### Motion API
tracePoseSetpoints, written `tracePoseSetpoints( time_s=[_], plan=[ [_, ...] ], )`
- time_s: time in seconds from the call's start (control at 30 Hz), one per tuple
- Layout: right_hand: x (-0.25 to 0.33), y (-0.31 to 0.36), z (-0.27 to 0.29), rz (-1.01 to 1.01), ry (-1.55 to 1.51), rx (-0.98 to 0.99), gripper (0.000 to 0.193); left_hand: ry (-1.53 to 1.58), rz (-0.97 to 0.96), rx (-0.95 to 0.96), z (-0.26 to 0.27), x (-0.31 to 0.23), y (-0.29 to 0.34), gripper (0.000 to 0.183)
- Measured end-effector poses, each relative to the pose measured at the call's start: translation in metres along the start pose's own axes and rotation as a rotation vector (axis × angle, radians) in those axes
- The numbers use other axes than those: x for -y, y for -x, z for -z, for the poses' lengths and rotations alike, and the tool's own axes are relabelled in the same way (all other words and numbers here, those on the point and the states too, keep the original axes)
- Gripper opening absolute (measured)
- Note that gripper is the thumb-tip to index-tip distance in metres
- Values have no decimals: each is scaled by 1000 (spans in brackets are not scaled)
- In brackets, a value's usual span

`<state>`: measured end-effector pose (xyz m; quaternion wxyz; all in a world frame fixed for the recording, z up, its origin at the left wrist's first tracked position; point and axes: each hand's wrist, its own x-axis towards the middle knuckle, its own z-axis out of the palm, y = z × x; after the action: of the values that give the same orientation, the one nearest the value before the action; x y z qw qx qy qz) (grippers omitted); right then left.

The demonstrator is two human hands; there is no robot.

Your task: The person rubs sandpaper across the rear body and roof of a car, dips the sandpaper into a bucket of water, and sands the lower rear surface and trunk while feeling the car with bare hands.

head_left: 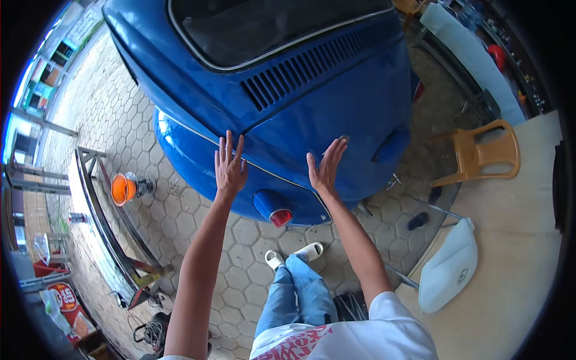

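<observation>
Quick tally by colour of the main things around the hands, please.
Blue: 1, the car body
Red: 1, the tail light
Orange: 1, the polisher pad
Tan: 1, the plastic chair
White: 1, the loose panel
Total: 5

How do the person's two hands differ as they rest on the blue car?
The left hand lies on the curved blue fender by the chrome trim, fingers spread wide; the right hand lies on the blue engine lid, fingers closer together and slanted right. Both are open, palms toward the paint.

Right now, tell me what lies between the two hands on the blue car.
In the head view, only bare blue car body lies between the left hand and the right hand.
</observation>
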<state>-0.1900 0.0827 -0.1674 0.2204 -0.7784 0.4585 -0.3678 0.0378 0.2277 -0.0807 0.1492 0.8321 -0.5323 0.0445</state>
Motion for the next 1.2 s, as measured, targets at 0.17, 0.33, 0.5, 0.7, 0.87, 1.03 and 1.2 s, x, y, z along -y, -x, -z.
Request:
tracePoseSetpoints(
  time_s=[0.17,0.33,0.5,0.7,0.87,1.03,1.2],
  plan=[
    [47,-3,-18,346,77,313,98,225,34,205,-1,28,43,80],
    [81,-49,-23,585,212,376,94,499,240,122,8,50,109,72],
    [122,-106,0,693,-33,379,88,721,448,29,1,38,204,60],
    [231,-162,10,702,-103,476,82,895,576,48,-9,63,224,51],
    [289,-213,-20,718,-80,284,82,1003,396,-168,46,102,85,45],
    [339,-258,-75,842,18,156,82,1058,260,-162,116,147,-46,42],
    [360,-276,-90,973,-52,239,69,1041,134,-137,164,174,-126,42]
  ],
)
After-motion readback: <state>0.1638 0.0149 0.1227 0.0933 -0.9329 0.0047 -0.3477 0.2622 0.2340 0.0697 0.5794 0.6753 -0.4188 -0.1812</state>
